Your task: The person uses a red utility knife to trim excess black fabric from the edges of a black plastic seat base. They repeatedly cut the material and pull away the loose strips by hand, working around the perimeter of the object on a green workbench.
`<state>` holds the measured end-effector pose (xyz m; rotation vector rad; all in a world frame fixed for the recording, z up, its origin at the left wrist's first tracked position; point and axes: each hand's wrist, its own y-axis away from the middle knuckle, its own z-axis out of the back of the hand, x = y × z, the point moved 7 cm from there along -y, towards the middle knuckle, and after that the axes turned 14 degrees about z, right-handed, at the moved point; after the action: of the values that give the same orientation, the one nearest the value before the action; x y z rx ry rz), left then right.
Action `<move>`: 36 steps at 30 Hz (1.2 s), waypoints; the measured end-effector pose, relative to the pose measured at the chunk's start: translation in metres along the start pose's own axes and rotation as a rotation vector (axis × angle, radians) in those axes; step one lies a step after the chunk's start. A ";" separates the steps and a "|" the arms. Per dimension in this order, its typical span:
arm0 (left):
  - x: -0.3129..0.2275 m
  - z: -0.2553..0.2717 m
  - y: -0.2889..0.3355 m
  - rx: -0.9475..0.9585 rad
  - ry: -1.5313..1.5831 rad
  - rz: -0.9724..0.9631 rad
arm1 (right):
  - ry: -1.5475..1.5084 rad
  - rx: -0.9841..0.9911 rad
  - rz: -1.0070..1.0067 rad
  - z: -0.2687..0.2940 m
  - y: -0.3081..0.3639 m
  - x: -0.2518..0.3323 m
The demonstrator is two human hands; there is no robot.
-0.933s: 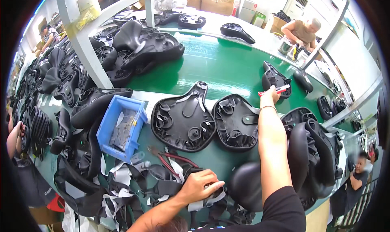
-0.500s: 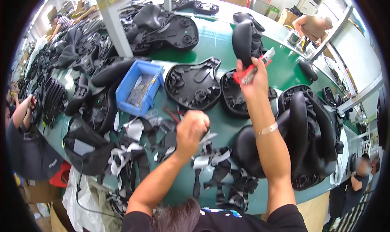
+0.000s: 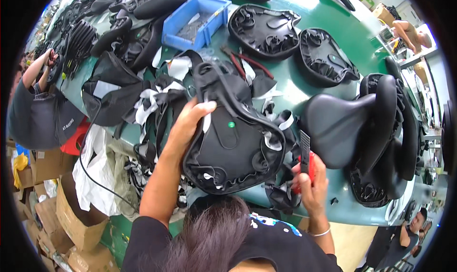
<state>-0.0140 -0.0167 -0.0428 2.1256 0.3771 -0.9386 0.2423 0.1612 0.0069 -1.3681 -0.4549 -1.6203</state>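
A black bicycle saddle [image 3: 214, 150] lies underside toward me, with gathered fabric along its rim and a small green round mark inside. My left hand [image 3: 190, 122] is closed on its left edge, thumb over the rim. To the right of the saddle, my right hand [image 3: 313, 191] wraps around a red utility knife [image 3: 312, 167]; its grey segmented blade points up and away from me. The blade is apart from the saddle. Beyond the saddle lie red-handled pliers [image 3: 243, 65] among black and white fabric scraps [image 3: 150, 98].
A blue bin [image 3: 197, 22] stands at the far middle, with two more saddle undersides [image 3: 264, 31] right of it. Finished-looking saddles [image 3: 338, 124] are stacked on the right. Black saddles crowd the far left. Cardboard boxes [image 3: 78, 219] sit at lower left. Other people work around the table.
The saddle is now in my left hand, which was a closed fist over the table. My right hand has come down and nearer with the knife. The view has shifted.
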 end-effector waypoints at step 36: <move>-0.008 -0.016 0.033 -0.321 -0.404 -0.046 | 0.278 0.034 0.126 -0.022 -0.009 0.047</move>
<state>0.0059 -0.0262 -0.0121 1.5986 0.3438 -1.2147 0.2252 0.1300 0.0450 -1.1021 -0.2247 -1.6591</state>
